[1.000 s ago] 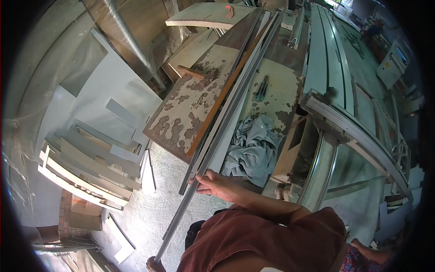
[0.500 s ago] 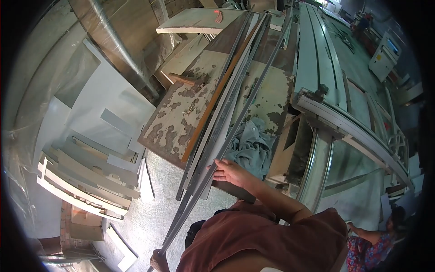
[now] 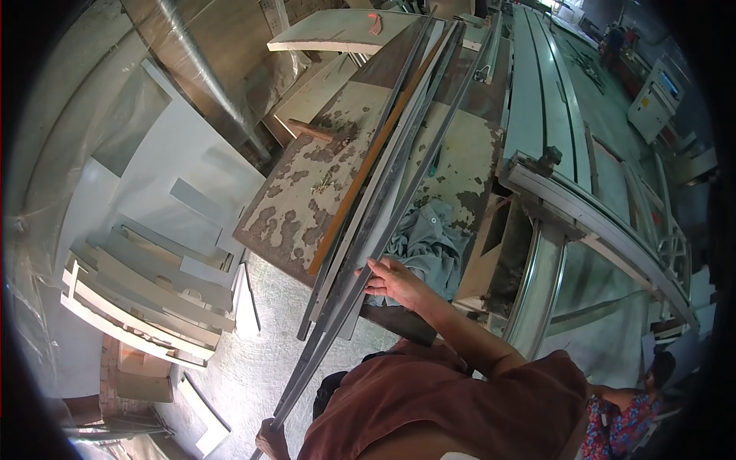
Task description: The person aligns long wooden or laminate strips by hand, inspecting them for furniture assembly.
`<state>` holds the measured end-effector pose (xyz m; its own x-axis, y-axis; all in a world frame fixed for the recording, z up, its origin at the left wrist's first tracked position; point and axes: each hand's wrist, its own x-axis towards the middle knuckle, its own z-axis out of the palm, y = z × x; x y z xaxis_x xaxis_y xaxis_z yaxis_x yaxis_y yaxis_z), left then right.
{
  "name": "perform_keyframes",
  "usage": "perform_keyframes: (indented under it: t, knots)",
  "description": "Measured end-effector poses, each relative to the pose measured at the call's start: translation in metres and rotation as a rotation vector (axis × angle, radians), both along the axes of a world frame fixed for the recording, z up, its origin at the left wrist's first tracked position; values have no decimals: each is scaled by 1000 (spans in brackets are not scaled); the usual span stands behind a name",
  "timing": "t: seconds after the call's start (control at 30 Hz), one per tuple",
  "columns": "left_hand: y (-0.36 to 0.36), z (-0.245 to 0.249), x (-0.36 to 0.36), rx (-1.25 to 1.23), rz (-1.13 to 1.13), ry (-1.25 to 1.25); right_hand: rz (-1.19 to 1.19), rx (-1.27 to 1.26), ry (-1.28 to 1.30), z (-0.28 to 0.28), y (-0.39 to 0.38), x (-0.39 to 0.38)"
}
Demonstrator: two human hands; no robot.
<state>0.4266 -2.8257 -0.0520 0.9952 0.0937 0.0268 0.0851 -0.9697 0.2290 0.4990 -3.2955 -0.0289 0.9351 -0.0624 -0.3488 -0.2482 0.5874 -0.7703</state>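
One long, thin grey strip [image 3: 420, 181] slants from the far end of the worn table down toward my body. At its near end, my left hand [image 3: 271, 440] is closed around it, low by the frame's bottom edge. Farther up, my right hand [image 3: 395, 284] has its fingers on the strip's edge, with fingertips showing on both sides of it. Beside the strip lie several more long grey strips [image 3: 345, 268] and an orange-brown strip [image 3: 356, 192]. A crumpled grey cloth [image 3: 429, 238] rests on the table just beyond my right hand.
The table [image 3: 284, 207] has peeling paint and a wooden piece [image 3: 310, 129] on it. A sliding-table machine [image 3: 567, 199] stands on the right. At left are white panels [image 3: 165, 161] and stacked curved pieces [image 3: 146, 307]. Another person [image 3: 621, 414] is at lower right.
My right hand has shifted slightly up and to the right along with the strip. The left hand stays nearly in place. The other person at lower right has moved a little.
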Motion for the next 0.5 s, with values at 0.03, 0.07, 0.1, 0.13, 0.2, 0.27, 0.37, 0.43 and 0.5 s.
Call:
perform_keyframes:
  t: [0.03,0.07,0.1,0.13,0.2,0.27,0.37,0.43,0.5]
  knots:
    - [1,0,0,1,2,1,-26,65,33,-2,0,-1]
    - [2,1,2,33,-7,1,-26,66,34,-4,1,-1]
    - [3,1,3,64,-14,1,-46,83,42,-5,2,-1]
    - [4,3,4,63,-12,2,-64,99,51,-5,1,-1]
    - [0,16,8,93,-88,-35,-76,84,34,-6,-2,0]
    - [-15,50,13,138,-155,-16,-87,67,15,-10,-8,1]
    - [-24,71,20,208,-289,-70,-147,81,7,-15,-18,2]
    - [-38,74,31,144,-218,-111,-334,-162,58,8,-17,-4]
    - [-51,77,40,124,-243,-126,-435,-481,-28,-5,-17,-2]
